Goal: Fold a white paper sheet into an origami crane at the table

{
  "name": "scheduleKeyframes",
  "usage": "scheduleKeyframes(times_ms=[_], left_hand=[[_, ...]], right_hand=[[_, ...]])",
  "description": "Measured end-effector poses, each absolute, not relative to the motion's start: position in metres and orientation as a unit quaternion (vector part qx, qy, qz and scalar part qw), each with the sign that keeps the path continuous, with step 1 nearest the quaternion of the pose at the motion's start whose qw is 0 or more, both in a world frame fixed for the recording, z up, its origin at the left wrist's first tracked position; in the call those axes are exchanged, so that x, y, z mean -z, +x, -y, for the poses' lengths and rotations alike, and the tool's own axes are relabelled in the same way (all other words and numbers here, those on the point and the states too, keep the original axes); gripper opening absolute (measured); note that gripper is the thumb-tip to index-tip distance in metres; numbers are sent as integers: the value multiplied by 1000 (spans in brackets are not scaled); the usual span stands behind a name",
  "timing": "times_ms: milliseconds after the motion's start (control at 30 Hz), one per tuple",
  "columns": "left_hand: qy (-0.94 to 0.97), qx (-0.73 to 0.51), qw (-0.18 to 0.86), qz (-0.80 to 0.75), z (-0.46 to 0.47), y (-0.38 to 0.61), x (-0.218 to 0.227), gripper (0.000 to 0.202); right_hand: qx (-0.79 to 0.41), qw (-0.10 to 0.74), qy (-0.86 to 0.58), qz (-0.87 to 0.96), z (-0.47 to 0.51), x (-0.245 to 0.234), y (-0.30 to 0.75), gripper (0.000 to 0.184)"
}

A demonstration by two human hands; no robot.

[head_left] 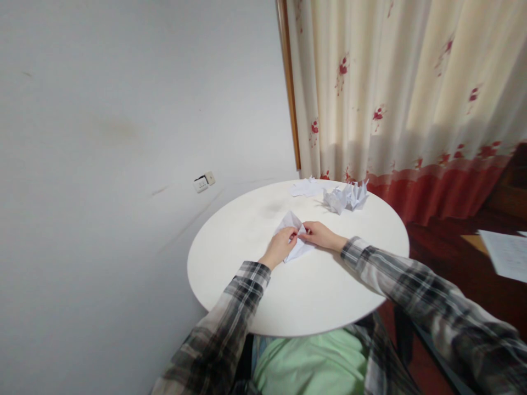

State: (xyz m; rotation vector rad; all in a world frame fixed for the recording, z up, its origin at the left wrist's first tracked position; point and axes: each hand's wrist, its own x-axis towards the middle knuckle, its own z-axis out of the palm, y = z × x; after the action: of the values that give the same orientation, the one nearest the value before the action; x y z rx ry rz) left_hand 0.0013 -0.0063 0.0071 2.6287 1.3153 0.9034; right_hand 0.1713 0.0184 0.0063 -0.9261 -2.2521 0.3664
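A partly folded white paper [290, 224] lies on the round white table [300, 296], near its middle. My left hand [280, 246] pinches the paper from the left, and my right hand [319, 234] pinches it from the right, fingertips meeting over the fold. Both sleeves are plaid. The lower part of the paper is hidden under my fingers.
Folded paper figures [346, 197] and flat white sheets [305, 187] sit at the table's far edge. A cream curtain with red flowers [411, 93] hangs behind. A wall socket [203, 182] is on the grey wall to the left. Papers [506, 253] lie on dark furniture at right.
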Motion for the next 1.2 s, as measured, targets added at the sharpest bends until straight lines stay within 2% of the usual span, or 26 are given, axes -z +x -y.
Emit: scheduleKeyframes(times_ms=[1200], left_hand=[[855, -298, 34, -422, 6, 2, -7, 18]], right_hand=[[-133, 327, -357, 865, -20, -5, 172, 18]])
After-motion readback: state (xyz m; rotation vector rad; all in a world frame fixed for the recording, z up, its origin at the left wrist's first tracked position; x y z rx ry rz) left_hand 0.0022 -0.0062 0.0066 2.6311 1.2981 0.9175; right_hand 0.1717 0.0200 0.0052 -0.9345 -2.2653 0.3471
